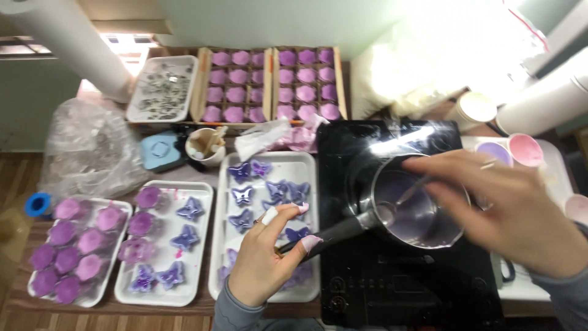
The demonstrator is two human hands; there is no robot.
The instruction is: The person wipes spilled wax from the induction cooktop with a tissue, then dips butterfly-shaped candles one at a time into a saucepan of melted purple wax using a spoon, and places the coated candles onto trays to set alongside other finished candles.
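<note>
A small steel saucepan with pale lilac liquid in its bottom stood on the black induction cooktop at the right of the bench. Its black handle ran long and slanted, pointing down to the near left. The left hand had its grip closed around the end of that handle, finger and thumb tips wrapped in white tape. The right hand hovered over the pan's right rim, its grip pinched on a thin stirring stick that dipped into the liquid — blur hid the exact hold.

Left of the cooktop lay a white tray of purple butterfly-shaped moulds, partly covered by the left hand. Further left sat another white tray with butterflies and round purple cups, then a tray of round purple candles. At the far side, two wooden boxes of pink-purple shell shapes stood side by side. Paper cups of purple and pink stood right of the pan, just beyond the right hand.
</note>
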